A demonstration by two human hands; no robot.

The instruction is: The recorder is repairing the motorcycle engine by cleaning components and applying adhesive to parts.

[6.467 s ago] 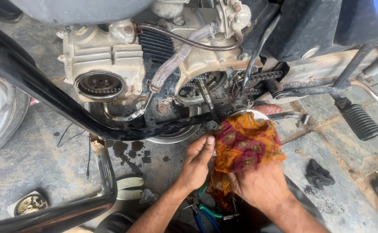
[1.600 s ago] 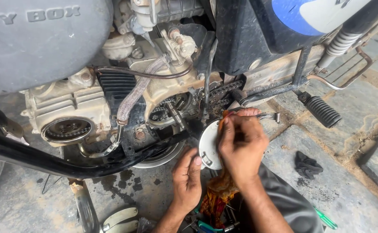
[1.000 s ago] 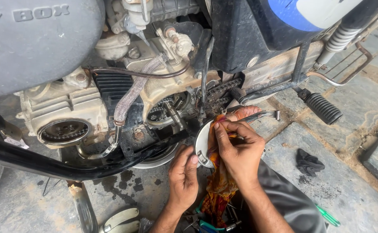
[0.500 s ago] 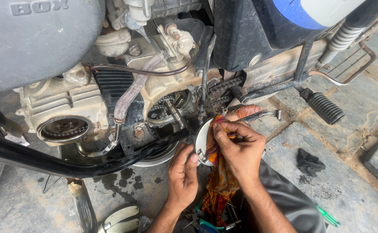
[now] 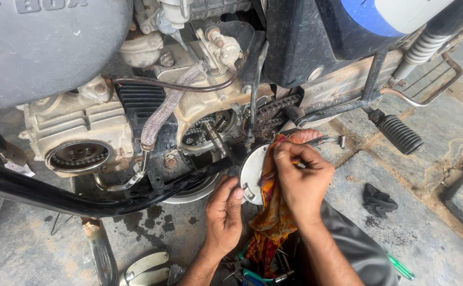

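My left hand (image 5: 224, 213) holds the lower edge of a round silver engine cover (image 5: 252, 173), thumb pressed on its rim. My right hand (image 5: 301, 179) grips an orange and red patterned cloth (image 5: 270, 212) and presses it against the cover's inner face. The cloth hangs down below the cover over some tools. Both hands are just below the motorcycle engine (image 5: 189, 116), next to its open side where a chain (image 5: 274, 108) and sprocket show.
A black exhaust pipe (image 5: 83, 198) runs across the lower left. A footpeg (image 5: 398, 133) sticks out at the right. A dark rag (image 5: 378, 200) lies on the stone floor. A green-handled tool (image 5: 401, 266) and several pliers (image 5: 258, 273) lie near my knee.
Earlier both hands held the bunched cloth low by the tools. Now the cover is raised toward the engine, and my right hand rubs the cloth on it with small shifts.
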